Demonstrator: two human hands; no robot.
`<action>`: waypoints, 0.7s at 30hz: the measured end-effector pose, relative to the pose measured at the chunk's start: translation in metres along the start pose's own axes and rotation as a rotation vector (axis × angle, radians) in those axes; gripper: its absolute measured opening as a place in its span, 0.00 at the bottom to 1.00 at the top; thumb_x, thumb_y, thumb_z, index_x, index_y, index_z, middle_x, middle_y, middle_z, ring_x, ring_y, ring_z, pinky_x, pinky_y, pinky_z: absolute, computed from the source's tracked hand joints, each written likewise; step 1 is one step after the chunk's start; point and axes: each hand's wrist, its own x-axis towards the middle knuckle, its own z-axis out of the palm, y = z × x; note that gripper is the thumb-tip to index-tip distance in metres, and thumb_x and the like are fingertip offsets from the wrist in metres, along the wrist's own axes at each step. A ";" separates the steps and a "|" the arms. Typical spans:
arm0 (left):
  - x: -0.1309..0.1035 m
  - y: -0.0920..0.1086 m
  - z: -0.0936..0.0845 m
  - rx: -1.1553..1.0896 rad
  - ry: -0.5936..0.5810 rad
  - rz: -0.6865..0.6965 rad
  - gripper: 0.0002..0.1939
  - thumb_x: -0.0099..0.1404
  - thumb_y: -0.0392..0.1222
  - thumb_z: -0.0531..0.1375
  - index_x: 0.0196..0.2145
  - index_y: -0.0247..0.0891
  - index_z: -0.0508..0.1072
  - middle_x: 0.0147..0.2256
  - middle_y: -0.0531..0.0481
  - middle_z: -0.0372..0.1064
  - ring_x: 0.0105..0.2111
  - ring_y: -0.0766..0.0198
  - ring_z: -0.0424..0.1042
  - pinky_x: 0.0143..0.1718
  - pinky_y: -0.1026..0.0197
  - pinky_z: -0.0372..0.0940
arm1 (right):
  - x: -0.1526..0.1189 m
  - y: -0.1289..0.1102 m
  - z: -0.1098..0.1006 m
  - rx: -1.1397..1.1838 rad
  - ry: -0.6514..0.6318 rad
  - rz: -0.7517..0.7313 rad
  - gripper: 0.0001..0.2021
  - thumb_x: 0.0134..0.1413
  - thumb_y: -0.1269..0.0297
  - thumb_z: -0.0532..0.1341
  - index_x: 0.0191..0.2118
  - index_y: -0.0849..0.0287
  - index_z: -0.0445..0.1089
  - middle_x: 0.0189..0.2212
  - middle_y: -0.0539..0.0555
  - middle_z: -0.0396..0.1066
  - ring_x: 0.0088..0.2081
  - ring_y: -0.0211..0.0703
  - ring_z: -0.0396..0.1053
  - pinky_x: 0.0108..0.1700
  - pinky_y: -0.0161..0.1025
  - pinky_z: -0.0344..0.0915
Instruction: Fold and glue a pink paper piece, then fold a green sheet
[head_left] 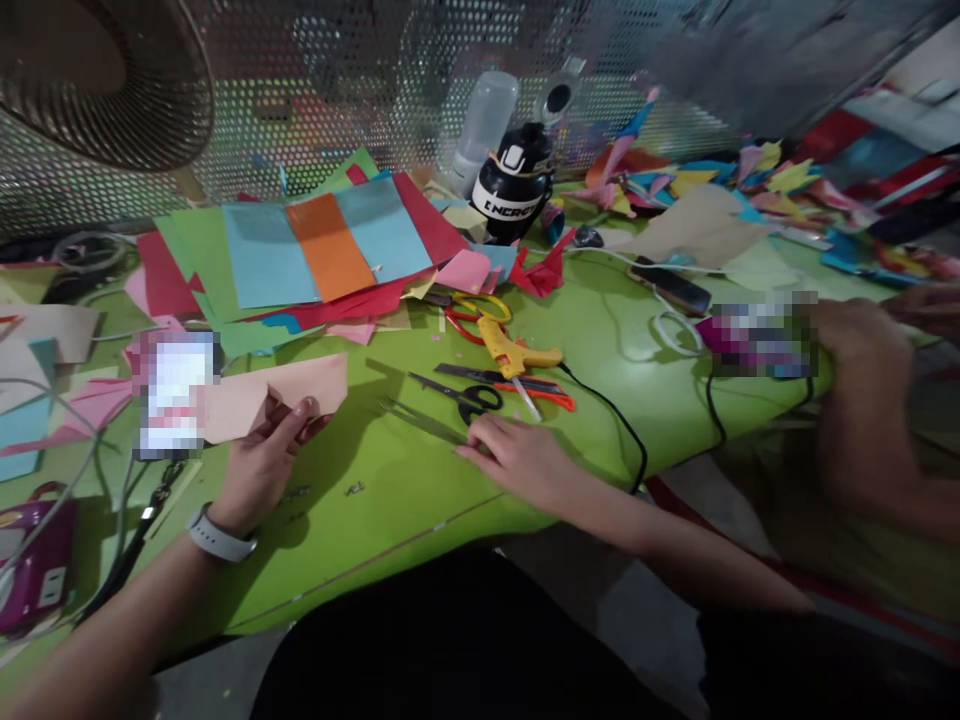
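– Green table (405, 485), perforated metal screen (322, 100) behind. Paper?

– Near left: pale pink paper (232, 400), pinched between thumb and fingers of the left hand (274, 450).

– Right hand (517, 455)?

– Near middle, fingers drawn together, pinching the near end of the tweezers (431, 425). Exact grip partly hidden.

– How far along?

– Early, I'd judge. Paper has a fold or just a bent flap on its near edge, can't tell which; otherwise a plain strip. Nothing stuck to it that I can see.

– What's left?

– Most of the shaping, by the look of it. Black scissors (459, 397) and yellow glue gun (517, 357) lie beyond the right hand, neither held. Loose sheets (266, 255) sit stacked, far left.

– Anything finished?

– Maybe the coloured paper pieces (795, 180), heaped far right; look shaped, too blurred to confirm. Co-worker's hand (862, 340) at right, on something pixelated.
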 end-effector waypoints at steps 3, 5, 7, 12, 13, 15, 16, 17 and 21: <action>0.000 -0.002 -0.001 -0.020 0.007 -0.006 0.14 0.54 0.39 0.72 0.30 0.39 0.69 0.30 0.56 0.72 0.37 0.65 0.75 0.45 0.59 0.74 | 0.007 0.006 -0.022 0.254 0.136 0.159 0.10 0.63 0.56 0.59 0.35 0.57 0.70 0.26 0.50 0.74 0.22 0.36 0.69 0.24 0.34 0.62; 0.000 -0.002 -0.001 -0.031 0.004 -0.008 0.14 0.54 0.39 0.72 0.30 0.39 0.69 0.30 0.56 0.72 0.37 0.66 0.74 0.45 0.59 0.74 | 0.015 0.007 -0.036 0.511 0.184 0.254 0.10 0.61 0.55 0.61 0.38 0.57 0.71 0.25 0.49 0.74 0.21 0.34 0.69 0.23 0.32 0.65; 0.000 -0.001 -0.001 -0.033 -0.001 -0.008 0.14 0.54 0.39 0.72 0.30 0.39 0.69 0.29 0.56 0.71 0.37 0.66 0.74 0.44 0.60 0.74 | 0.024 0.008 -0.047 0.764 0.163 0.326 0.13 0.58 0.53 0.63 0.38 0.58 0.73 0.22 0.47 0.73 0.18 0.33 0.68 0.19 0.31 0.64; -0.002 0.001 0.002 -0.016 0.013 0.001 0.14 0.54 0.39 0.72 0.28 0.38 0.69 0.30 0.56 0.72 0.36 0.66 0.74 0.44 0.61 0.74 | 0.043 0.015 -0.063 1.130 0.020 0.420 0.17 0.46 0.51 0.71 0.33 0.60 0.76 0.22 0.51 0.75 0.21 0.38 0.73 0.21 0.34 0.70; -0.002 0.001 0.002 -0.018 0.017 0.000 0.14 0.54 0.39 0.72 0.28 0.38 0.69 0.30 0.56 0.72 0.36 0.66 0.74 0.45 0.61 0.74 | 0.046 0.016 -0.063 1.155 0.027 0.419 0.16 0.43 0.53 0.73 0.33 0.60 0.76 0.21 0.51 0.75 0.22 0.39 0.74 0.22 0.35 0.71; -0.002 0.001 0.002 -0.022 0.021 -0.008 0.13 0.54 0.39 0.72 0.28 0.39 0.70 0.30 0.57 0.72 0.37 0.67 0.74 0.46 0.61 0.74 | 0.049 0.017 -0.061 1.175 0.083 0.409 0.16 0.41 0.54 0.74 0.34 0.59 0.76 0.21 0.49 0.74 0.21 0.38 0.73 0.23 0.35 0.71; -0.002 0.001 0.002 -0.022 0.022 -0.014 0.13 0.54 0.39 0.72 0.29 0.39 0.70 0.30 0.57 0.72 0.36 0.67 0.74 0.46 0.61 0.74 | 0.051 0.017 -0.059 1.172 0.120 0.403 0.15 0.42 0.54 0.73 0.33 0.59 0.76 0.20 0.49 0.73 0.21 0.37 0.72 0.22 0.35 0.70; -0.002 0.000 0.002 -0.022 0.024 -0.019 0.13 0.54 0.40 0.72 0.29 0.39 0.70 0.30 0.57 0.72 0.37 0.66 0.74 0.46 0.61 0.74 | 0.052 0.016 -0.056 1.160 0.149 0.399 0.15 0.44 0.53 0.72 0.32 0.58 0.74 0.20 0.48 0.72 0.20 0.37 0.71 0.20 0.34 0.68; 0.000 -0.001 0.000 -0.022 0.037 -0.026 0.14 0.52 0.39 0.73 0.28 0.38 0.70 0.31 0.56 0.73 0.37 0.66 0.75 0.45 0.59 0.75 | 0.057 0.013 -0.043 0.898 0.223 0.332 0.11 0.53 0.55 0.67 0.31 0.58 0.70 0.19 0.46 0.69 0.16 0.34 0.66 0.17 0.32 0.61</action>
